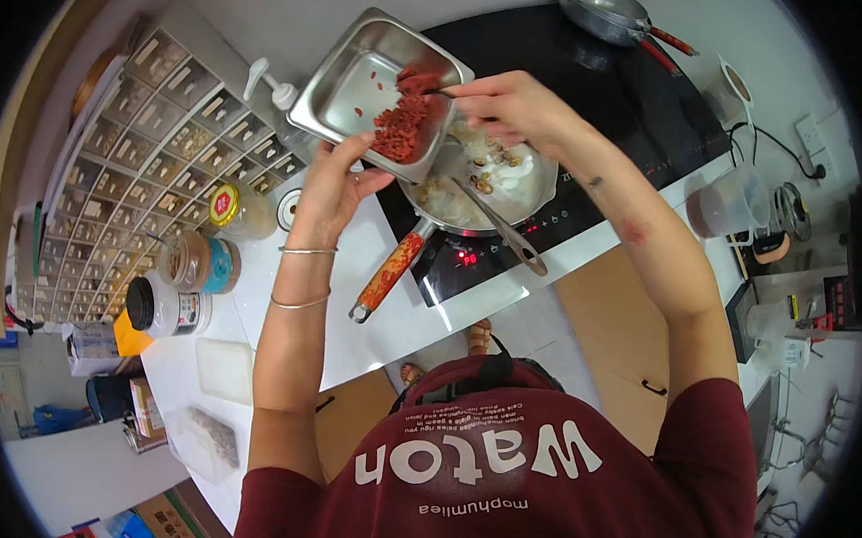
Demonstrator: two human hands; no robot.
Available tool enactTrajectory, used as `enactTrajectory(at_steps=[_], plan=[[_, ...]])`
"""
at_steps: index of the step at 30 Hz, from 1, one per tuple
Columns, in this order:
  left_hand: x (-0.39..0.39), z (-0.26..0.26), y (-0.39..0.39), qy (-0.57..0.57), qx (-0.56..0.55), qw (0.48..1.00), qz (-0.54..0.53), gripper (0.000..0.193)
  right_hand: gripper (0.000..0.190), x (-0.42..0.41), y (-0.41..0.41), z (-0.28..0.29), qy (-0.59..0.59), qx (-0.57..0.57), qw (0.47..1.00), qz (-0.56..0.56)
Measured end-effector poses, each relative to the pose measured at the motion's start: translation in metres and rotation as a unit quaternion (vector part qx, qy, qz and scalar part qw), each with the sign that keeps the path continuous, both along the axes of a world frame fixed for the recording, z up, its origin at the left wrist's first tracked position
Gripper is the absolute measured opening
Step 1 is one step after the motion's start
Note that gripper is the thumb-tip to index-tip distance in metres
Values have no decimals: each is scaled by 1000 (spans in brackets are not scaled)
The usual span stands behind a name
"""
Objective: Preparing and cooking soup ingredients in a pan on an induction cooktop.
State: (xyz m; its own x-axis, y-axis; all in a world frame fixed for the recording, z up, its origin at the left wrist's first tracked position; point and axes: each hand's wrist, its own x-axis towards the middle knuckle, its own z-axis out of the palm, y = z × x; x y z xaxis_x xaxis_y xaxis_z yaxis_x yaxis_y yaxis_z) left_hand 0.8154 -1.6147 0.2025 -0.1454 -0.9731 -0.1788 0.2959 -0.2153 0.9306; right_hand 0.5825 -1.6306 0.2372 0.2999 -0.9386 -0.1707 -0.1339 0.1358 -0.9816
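Observation:
My left hand (344, 182) grips the lower left corner of a rectangular stainless steel pan (336, 85), which is tilted above the cooktop. Small dried red berries (399, 126) lie heaped towards its right side. At the pan's right wall, my right hand (500, 107) holds a thin utensil whose end reaches into the berries. Below sits a saucepan (543, 199) with an orange-red handle (395, 270). It holds pale liquid with brown sliced pieces and something white. A metal ladle or spoon (497, 223) leans across its rim.
The black induction cooktop (633, 109) shows lit red indicators. Two nested pans (603, 9) stand at its back right. A pump bottle (283, 95), several jars (252, 212) and a rack of small drawers (165, 129) are on the left. A plastic measuring jug (738, 201) stands at right.

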Motion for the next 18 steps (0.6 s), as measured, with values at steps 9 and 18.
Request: enactTrajectory(at_steps=[9, 18], plan=[[59, -7, 36, 64, 19, 988, 142, 31, 32, -20, 40, -41, 557, -439, 700, -83], [106, -35, 166, 312, 7, 904, 293, 33, 31, 248, 79, 44, 197, -599, 736, 246]])
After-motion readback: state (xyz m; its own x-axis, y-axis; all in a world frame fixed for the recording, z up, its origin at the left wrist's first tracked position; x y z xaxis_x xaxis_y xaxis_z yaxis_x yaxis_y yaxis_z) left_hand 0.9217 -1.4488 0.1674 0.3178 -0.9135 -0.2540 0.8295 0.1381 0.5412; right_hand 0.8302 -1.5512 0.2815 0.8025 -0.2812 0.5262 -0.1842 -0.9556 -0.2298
